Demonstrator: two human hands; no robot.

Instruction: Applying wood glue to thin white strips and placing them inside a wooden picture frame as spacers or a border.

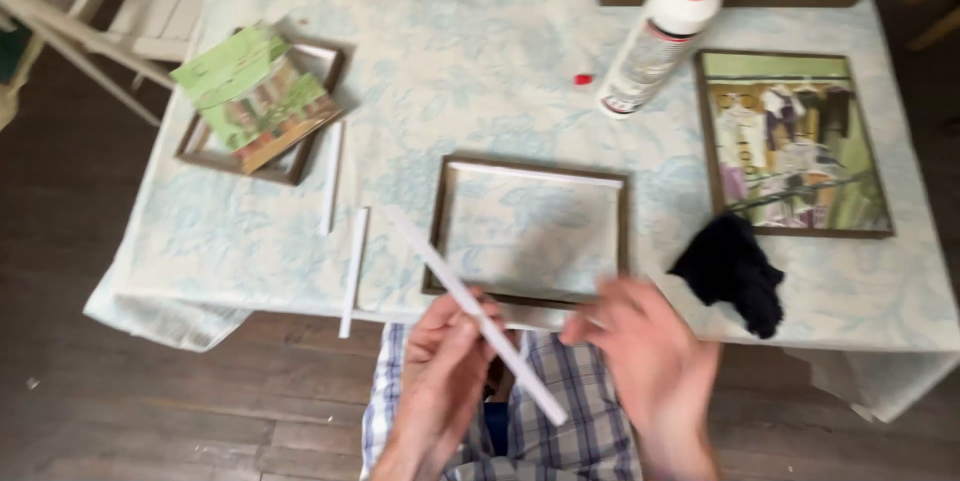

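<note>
The left hand [440,361] gripped a long white strip [478,317] that slanted over the near edge of the surface [480,91]. The right hand [645,356] was loose and blurry, holding nothing, just beside the strip. An empty brown frame [530,231] lay right in front of both hands. A black cloth [735,271] sat to its right, near a framed picture [790,141]. A glue bottle [665,31] with a red tip stood farther back. Two more white strips [354,266] lay to the left.

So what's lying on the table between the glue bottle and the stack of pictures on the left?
In the head view, only bare tablecloth lies between the glue bottle and the picture stack.
</note>
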